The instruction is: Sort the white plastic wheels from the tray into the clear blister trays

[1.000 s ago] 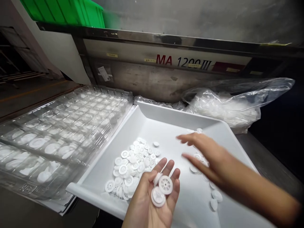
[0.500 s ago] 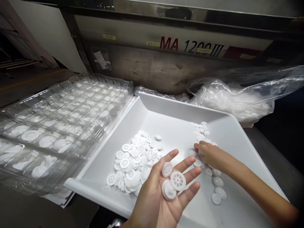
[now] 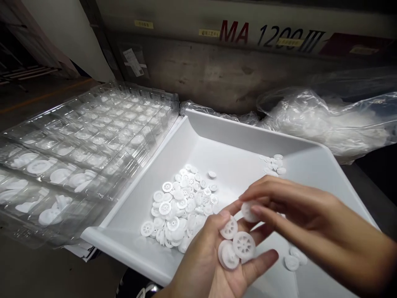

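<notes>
- The left hand (image 3: 211, 252) is palm up over the white bin (image 3: 229, 157), its fingers spread and a few white wheels (image 3: 244, 245) lying loosely on the palm and lower fingers, partly overlapping. With no firm grip around them, a tilt of the wrist could let one slide off the edge.
- The right hand (image 3: 310, 219) pinches a single wheel (image 3: 248, 212) between thumb and fingertips, just above the left fingers. The piece looks thin and smooth, so a light or uneven pinch could let it slip or flip over.
- The two hands meet closely here; a knock from the right fingertips could push a resting wheel through the gaps between the left fingers.
- A dropped wheel could land in the bin's large pile (image 3: 173, 207), on the left, or near the smaller group (image 3: 274, 165) towards the far right. The pieces look so alike that it would be hard to pick out again.
- The left forearm passes over the bin's near edge, where a bump could jolt both the bin and the palm.
- Whether the wheels' fine teeth are marked or damaged cannot be told.
</notes>
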A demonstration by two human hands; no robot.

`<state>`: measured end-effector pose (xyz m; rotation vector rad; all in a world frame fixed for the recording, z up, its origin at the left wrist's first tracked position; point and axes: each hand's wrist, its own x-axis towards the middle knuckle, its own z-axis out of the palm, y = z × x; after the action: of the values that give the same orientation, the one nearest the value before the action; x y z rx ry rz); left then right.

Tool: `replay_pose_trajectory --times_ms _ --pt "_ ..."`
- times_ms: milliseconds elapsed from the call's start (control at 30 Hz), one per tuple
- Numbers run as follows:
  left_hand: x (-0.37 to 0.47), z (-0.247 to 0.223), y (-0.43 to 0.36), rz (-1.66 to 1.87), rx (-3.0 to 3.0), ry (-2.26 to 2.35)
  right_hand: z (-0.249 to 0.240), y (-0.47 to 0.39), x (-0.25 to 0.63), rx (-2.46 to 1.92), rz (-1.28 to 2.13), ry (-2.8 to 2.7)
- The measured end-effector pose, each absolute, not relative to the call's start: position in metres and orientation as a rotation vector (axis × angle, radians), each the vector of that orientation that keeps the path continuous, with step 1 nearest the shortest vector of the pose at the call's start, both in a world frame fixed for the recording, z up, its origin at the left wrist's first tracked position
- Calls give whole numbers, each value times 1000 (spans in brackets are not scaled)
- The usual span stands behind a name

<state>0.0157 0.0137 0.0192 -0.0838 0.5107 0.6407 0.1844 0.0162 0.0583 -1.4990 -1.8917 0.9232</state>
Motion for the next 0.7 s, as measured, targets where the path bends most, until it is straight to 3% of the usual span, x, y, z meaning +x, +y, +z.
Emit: replay_pose_trajectory --times_ms 267,500,700 --pt "16 18 11 638 -83 476 33 10 184 -1504 644 -2046" --pt "12 15 11 642 -171 482 40 -9 183 -1417 292 -2230" --pt "11 15 12 657 -218 484 31 -15 169 -1511 288 -2233"
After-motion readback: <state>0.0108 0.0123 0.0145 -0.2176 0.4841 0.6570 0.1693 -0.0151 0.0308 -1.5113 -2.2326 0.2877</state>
